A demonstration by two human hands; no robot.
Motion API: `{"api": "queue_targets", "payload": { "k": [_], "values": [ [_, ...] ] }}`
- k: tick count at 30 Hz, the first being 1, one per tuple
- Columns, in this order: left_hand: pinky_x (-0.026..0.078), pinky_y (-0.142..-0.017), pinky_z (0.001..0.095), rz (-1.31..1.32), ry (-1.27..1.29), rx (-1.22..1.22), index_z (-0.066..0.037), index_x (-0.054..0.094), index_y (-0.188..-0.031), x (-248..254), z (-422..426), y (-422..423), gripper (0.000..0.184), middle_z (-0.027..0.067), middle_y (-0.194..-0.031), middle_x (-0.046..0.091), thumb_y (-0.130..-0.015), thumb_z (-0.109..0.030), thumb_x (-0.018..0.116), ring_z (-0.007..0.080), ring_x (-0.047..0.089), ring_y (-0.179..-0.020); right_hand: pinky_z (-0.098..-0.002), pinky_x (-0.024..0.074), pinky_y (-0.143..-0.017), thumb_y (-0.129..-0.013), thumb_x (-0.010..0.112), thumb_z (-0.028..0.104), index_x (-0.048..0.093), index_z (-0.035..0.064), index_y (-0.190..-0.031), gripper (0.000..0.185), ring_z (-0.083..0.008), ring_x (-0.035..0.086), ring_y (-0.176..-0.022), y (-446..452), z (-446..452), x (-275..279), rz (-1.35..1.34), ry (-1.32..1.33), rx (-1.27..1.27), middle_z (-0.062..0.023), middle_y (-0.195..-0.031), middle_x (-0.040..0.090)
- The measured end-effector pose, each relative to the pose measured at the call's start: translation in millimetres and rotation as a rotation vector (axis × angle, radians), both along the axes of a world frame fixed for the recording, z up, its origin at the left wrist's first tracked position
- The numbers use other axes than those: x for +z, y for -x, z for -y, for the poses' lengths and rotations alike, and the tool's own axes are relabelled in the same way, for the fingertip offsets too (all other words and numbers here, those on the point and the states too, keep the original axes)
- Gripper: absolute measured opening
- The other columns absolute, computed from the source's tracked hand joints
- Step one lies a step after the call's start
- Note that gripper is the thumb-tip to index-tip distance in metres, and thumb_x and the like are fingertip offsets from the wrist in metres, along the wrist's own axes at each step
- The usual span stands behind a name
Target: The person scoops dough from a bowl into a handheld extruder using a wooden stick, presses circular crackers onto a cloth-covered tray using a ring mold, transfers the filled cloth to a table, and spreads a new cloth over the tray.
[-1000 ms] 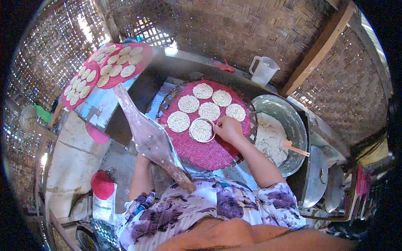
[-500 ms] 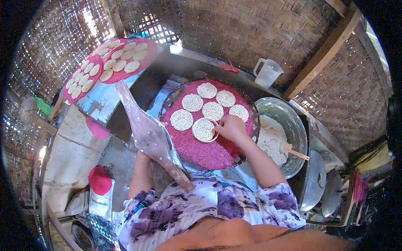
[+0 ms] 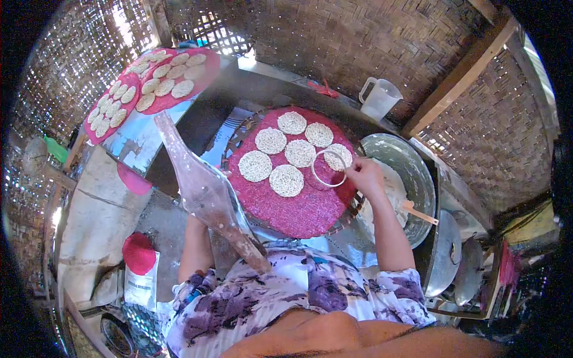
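My right hand (image 3: 365, 177) pinches the edge of a thin pale ring (image 3: 313, 169), tilted above the round tray covered with red cloth (image 3: 286, 213). Several round, lacy cakes of pale noodle-like strands lie on the cloth; the nearest one (image 3: 286, 180) is left of the ring. Another cake (image 3: 338, 156) shows partly through the ring. A whitish-coated wooden tool (image 3: 200, 179), broad in the middle with long narrow ends, slants over the tray's left side. My left forearm reaches up behind it, and the tool hides most of that hand, so its grip cannot be made out.
To the right stands a large metal basin (image 3: 425, 179) with pale dough (image 3: 391, 185) and an orange-handled utensil (image 3: 419, 212). A clear plastic jug (image 3: 382, 98) stands on the back ledge. At the left, red cloth rounds (image 3: 194, 89) hold more cakes. Metal lids (image 3: 444, 256) lean at the right.
My right hand has lifted the ring off the nearest cake and moved it right and up. That cake now lies uncovered. The wooden tool stays over the tray's left side.
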State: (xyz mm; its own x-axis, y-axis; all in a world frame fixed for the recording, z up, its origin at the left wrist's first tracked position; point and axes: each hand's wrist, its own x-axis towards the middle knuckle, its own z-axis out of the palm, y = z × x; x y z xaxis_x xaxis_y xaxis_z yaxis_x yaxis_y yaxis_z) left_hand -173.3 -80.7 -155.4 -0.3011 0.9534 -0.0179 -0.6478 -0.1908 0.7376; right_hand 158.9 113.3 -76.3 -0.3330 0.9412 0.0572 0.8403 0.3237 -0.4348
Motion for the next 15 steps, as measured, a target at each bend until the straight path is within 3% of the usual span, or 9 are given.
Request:
{"api": "queue_targets", "payload": {
  "k": [4,15],
  "values": [
    [0.049,-0.069,0.0492,0.007,0.007,-0.015,-0.006,0.034,-0.127,-9.3,-5.1,3.9,0.056,0.0117,-0.109,0.054,-0.084,-0.038,0.048,0.0293,0.059,-0.078,-0.0358,0.0446,-0.057,-0.064,0.061,0.033,0.062,0.0073,-0.065,0.026,-0.0247,0.058,-0.062,-7.3,11.4,-8.1,0.051,-0.016,-0.004,-0.0114,-0.065,0.059],
    [0.049,-0.069,0.05,-0.01,0.018,-0.024,-0.005,0.033,-0.127,-1.8,-2.3,-2.7,0.056,0.0116,-0.109,0.054,-0.084,-0.038,0.048,0.0296,0.059,-0.079,-0.04,0.0475,-0.067,-0.064,0.059,0.035,0.064,0.0098,-0.066,0.026,-0.0302,0.06,-0.072,5.9,7.2,-21.2,0.087,0.058,0.007,-0.0138,-0.073,0.062]
  ]
}}
